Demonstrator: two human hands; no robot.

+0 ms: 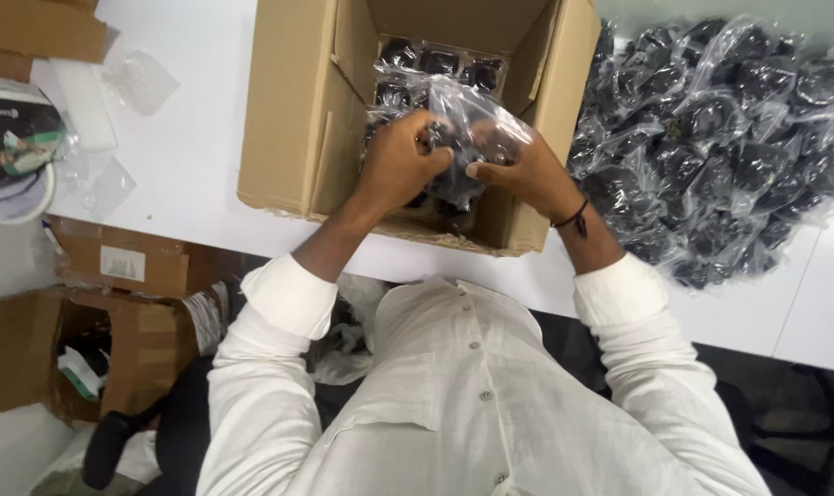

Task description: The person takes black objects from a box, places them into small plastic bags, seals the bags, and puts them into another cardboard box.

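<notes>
I hold one clear plastic bag (461,138) with a black part inside it, just above the open cardboard box (288,110) that stands on the white table (187,156). The bag is between my two hands, at the near side of the box opening. My left hand (400,158) is closed around the left end of the bag, the fingers curled over the black part. My right hand (518,170) pinches the right side of the same bag, with the thumb pressing toward the middle; a dark band sits on this wrist. Both hands touch the bag and they are very near to each other.

Deeper inside the box I see more bagged black parts (440,66) of the same kind, lying at the far side of the bottom. The flaps of the box stand open to the left and to the right.

To the right of the box, on the table, there is a big heap of bagged black parts (720,138), touching the right wall of the box or just beside it; I cannot tell which.

To the left, well apart from my hands, some empty clear bags (141,81) lie on the table. Lower on the left, beside my sleeve, a smaller open carton (31,349) stands on the floor.
</notes>
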